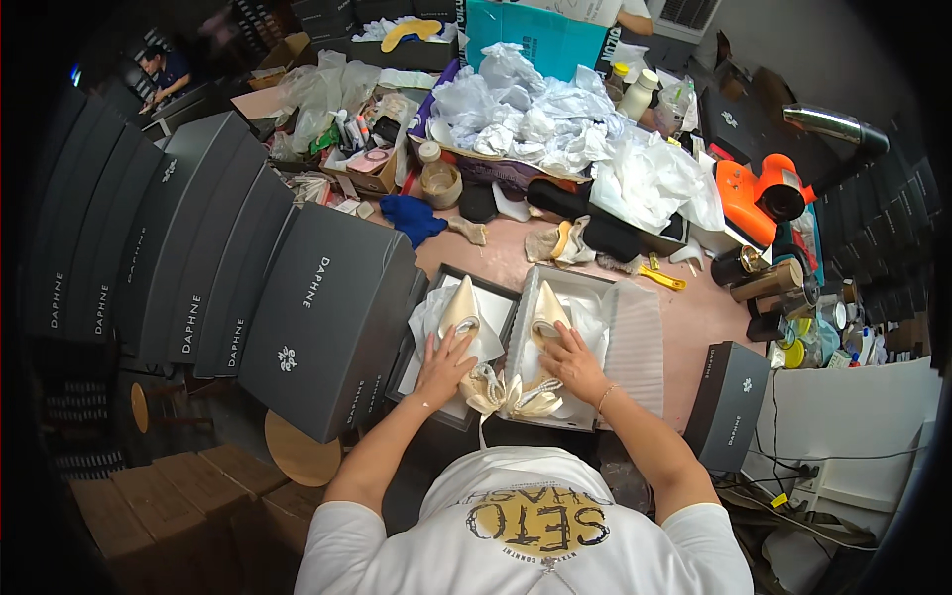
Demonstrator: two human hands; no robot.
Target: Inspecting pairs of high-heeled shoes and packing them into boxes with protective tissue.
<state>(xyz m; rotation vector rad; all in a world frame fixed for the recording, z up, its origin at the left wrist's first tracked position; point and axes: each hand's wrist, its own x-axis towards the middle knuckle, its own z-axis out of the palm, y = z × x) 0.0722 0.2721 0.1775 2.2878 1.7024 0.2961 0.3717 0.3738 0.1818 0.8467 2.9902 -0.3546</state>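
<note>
Two cream pointed-toe women's shoes lie side by side before me, toes pointing away. My left hand (445, 371) is closed round the side of the left shoe (459, 300), with its fingertips at the shoe's opening. The right shoe (544, 300) is gripped in the same way by my right hand (573, 363). Satin bows with strings of pearls (508, 395) hang together at the heel ends, between my wrists. Beneath the left shoe is a dark shallow box part (506, 288) with white tissue paper; under the right one, a pale-lined open box (595, 283) with tissue.
Large dark shoe boxes (322, 307) stand in a row at the left; a smaller one (729, 407) is at the right. Crumpled white paper (526, 104) fills a carton behind. A yellow-handled brush (662, 278), a blue cloth (412, 218) and an orange tool (749, 198) lie about the pink tabletop (684, 327).
</note>
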